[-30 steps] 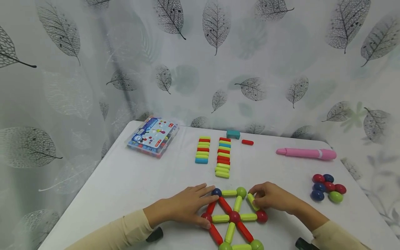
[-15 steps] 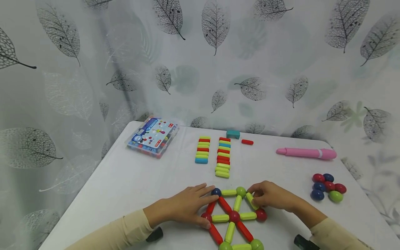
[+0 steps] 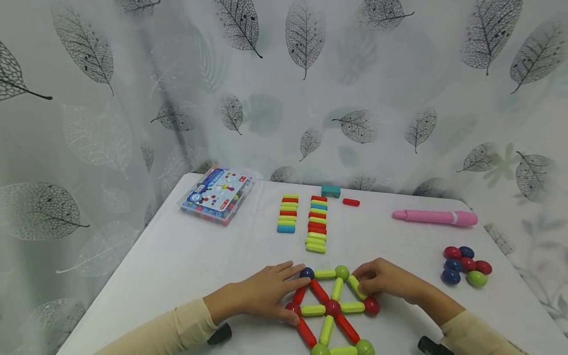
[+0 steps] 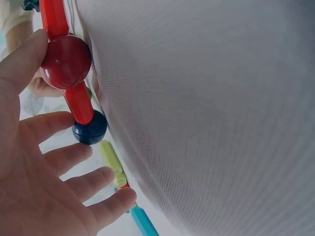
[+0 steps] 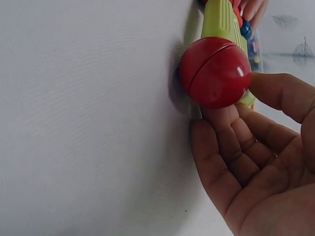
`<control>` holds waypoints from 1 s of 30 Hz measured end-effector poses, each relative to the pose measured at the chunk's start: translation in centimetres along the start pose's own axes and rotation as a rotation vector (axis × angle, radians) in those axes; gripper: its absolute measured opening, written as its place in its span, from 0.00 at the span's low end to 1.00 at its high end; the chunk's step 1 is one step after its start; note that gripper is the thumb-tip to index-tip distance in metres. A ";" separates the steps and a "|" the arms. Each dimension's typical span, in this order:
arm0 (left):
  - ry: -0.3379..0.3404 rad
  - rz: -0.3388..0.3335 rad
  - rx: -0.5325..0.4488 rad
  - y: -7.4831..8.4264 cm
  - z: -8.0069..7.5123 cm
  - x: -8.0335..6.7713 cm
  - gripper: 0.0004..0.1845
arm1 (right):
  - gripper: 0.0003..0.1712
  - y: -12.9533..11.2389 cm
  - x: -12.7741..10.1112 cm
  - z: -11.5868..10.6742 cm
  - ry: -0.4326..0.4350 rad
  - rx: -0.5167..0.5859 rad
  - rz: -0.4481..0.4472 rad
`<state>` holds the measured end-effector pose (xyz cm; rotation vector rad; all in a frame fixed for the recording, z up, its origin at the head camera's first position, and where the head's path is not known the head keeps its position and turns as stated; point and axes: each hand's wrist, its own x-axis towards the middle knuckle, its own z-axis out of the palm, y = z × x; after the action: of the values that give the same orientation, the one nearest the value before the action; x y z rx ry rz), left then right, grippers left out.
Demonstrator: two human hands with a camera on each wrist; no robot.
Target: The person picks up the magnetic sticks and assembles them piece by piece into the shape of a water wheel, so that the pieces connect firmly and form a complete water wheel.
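Fingers spread and gripping nothing, a person's left hand [image 3: 270, 288] steadied the edge of a wheel-shaped frame [image 3: 313, 310] on the white bench [image 3: 213, 266], its thumb at a red ball [image 4: 66, 61], while the right hand [image 3: 383, 280] pinched a yellow-green rod [image 3: 357, 287] between a red corner ball [image 3: 372, 306] and a green ball [image 3: 342, 272]. The step appeared to be closing that side of the rim; the next move seemingly called for seating both ends squarely before release. Spare rods [image 3: 317, 226] lay in rows beyond.
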<state>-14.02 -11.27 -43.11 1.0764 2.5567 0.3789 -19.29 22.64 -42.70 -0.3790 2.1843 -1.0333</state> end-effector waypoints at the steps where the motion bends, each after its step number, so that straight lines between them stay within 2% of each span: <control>1: -0.001 0.000 -0.001 0.0 0.0 0.0 0.45 | 0.24 0.1 0.0 0.0 0.000 0.014 0.003; 15: -0.003 -0.005 0.009 0.1 -0.1 -0.1 0.46 | 0.23 0.4 -0.2 0.3 0.029 0.145 0.039; 23: -0.003 -0.008 0.009 0.0 0.1 0.0 0.46 | 0.24 0.4 -0.3 0.4 0.058 0.111 0.015; 30: 0.002 0.005 0.079 0.0 0.1 -0.1 0.46 | 0.25 0.0 -0.5 0.6 0.093 0.063 0.000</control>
<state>-13.93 -11.32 -43.19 1.1105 2.5914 0.2820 -18.51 22.58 -42.77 -0.3079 2.2273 -1.1372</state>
